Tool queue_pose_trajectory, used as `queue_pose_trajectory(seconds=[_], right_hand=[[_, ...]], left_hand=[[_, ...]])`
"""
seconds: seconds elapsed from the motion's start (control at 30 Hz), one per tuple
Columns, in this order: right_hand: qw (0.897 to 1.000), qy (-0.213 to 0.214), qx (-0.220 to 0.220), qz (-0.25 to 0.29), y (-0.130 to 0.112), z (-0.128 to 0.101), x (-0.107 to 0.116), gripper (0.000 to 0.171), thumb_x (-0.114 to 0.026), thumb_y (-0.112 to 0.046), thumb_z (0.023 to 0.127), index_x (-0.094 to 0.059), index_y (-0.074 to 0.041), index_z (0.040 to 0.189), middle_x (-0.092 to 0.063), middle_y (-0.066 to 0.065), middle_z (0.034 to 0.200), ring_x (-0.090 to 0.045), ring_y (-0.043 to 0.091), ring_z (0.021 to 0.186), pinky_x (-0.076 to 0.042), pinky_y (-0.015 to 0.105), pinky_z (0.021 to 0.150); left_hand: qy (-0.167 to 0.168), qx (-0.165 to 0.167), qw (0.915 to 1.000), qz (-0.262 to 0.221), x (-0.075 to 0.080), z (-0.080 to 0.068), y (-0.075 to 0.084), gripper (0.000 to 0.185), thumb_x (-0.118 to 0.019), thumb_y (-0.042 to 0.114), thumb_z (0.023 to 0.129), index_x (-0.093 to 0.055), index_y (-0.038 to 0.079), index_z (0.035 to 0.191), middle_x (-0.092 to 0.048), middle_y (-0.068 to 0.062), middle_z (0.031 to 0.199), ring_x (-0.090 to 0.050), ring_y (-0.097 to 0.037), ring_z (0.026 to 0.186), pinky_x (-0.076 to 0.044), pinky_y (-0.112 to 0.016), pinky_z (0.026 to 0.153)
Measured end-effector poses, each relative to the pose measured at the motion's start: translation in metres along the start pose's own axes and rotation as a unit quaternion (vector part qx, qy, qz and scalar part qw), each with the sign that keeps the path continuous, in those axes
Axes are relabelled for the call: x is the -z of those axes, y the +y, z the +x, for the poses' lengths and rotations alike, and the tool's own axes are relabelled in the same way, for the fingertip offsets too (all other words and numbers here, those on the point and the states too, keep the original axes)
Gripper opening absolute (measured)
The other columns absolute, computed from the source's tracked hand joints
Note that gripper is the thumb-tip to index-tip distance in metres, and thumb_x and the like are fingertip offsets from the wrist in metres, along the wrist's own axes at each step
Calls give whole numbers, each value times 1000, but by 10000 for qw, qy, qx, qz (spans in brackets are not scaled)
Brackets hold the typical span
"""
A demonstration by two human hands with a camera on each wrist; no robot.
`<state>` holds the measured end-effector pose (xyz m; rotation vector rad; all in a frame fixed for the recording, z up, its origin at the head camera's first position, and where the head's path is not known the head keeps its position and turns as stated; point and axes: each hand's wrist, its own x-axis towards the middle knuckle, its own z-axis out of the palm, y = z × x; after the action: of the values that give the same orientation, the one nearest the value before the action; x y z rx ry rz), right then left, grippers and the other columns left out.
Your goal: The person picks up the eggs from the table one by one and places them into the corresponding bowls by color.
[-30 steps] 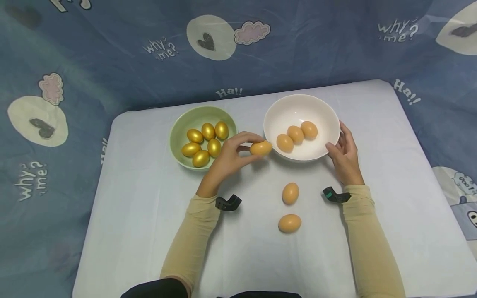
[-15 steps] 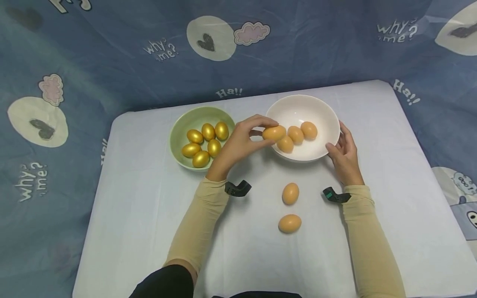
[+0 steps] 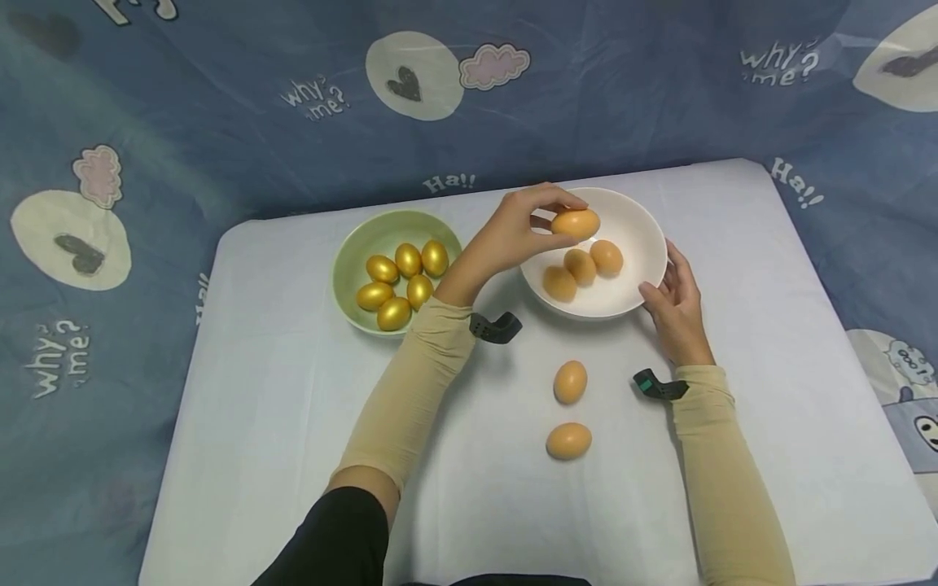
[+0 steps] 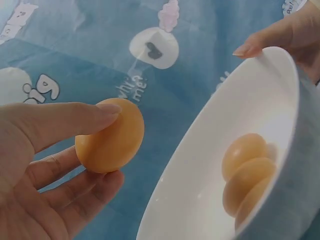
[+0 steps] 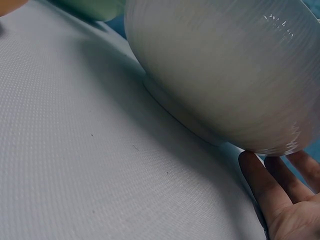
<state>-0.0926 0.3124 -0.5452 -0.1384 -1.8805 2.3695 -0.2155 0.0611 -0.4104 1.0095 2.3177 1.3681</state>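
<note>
My left hand (image 3: 522,228) pinches a brown egg (image 3: 576,224) between thumb and fingers, above the left back part of the white bowl (image 3: 637,244). In the left wrist view the thumb lies on top of this egg (image 4: 112,145) and fingertips support it from below. Three more brown eggs (image 3: 607,257) lie together inside the white bowl. At the bowl's right side, my right hand (image 3: 677,313) grips the rim, thumb on the edge. From the right wrist view, its fingers (image 5: 267,185) touch the bowl's underside near the foot.
Left of the white bowl stands a green bowl (image 3: 372,242) with several gold eggs (image 3: 408,259). On the white tablecloth (image 3: 256,407) in front lie two brown eggs, one (image 3: 570,382) behind the other (image 3: 568,441). A blue printed curtain (image 3: 586,106) hangs behind the table.
My left hand has carried its egg rightward and away from me, from beside the white bowl's left rim to above its inside. The right hand and the bowl have stayed put.
</note>
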Motion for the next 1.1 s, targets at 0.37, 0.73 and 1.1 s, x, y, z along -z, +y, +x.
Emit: queue_pose_trajectory(seconds=[0.37,0.73,1.1], right_hand=[[10000,-22,74,-17,1,0,2,75,-61,-3,98,-29,-24,163,-32,12,168,-46,24,148,-53,19,104],[9997,-79,88,196,2,0,1,74,-61,-3,99,-30,-23,162,-32,13,167,-49,20,144,-54,21,105],[9999,-44,-29,119,4,0,2,74,-62,-4,99,-30,-25,162,-31,12,168,-44,25,149,-54,19,104]], left_hand=[[-420,50,9989,-206,-4,46,-2,40,-81,11,90,-71,8,128,-70,-6,132,-65,-18,122,-58,-22,98],[-929,514,9941,219,-18,84,-11,38,-80,14,91,-72,12,128,-70,0,131,-62,-14,121,-48,-19,106],[-2002,1104,9705,765,-41,99,-24,38,-76,15,94,-70,14,131,-68,0,133,-61,-13,123,-46,-17,105]])
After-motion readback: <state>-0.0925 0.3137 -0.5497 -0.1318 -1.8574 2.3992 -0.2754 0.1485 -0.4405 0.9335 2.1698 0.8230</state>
